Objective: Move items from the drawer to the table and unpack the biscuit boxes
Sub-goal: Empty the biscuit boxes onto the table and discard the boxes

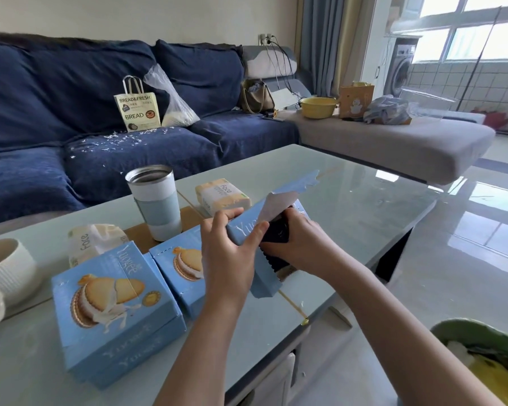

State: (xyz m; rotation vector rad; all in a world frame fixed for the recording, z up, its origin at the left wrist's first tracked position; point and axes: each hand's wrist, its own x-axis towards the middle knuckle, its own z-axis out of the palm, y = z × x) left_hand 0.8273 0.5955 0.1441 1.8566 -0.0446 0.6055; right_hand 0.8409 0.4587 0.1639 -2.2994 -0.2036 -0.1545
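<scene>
We have the opened biscuit box point(248, 230) raised just above the glass table point(349, 200), tilted, with its torn flap point(288, 191) standing up at the far end. Our left hand point(229, 247) wraps the box from the near side, fingers over the top edge and thumb pressed on the printed face. Our right hand point(298, 238) curls round the dark inner tray point(273, 241) that shows at the opening, its ribbed edge poking out below

We judge the box to be light, thin card: stiff enough to hold by its long edges, but it will cave if we squeeze the middle, so the left grip belongs near the corners. The tray looks like thin moulded plastic, springy and a little slick, and the biscuits inside are brittle; we should pull it by its rim, straight along the box, not twist it. We cannot see how many biscuits it carries

Two more biscuit boxes lie flat on the table, the near box point(115, 312) and the second box point(182, 265) touching it, both seemingly sealed. Beyond them stands an open-topped tumbler point(154, 200), its contents hidden. Two tissue packs sit near, the left pack point(91, 241) and the far pack point(222, 196). A white mug point(3, 268) stands at the left edge, its inside out of sight
</scene>
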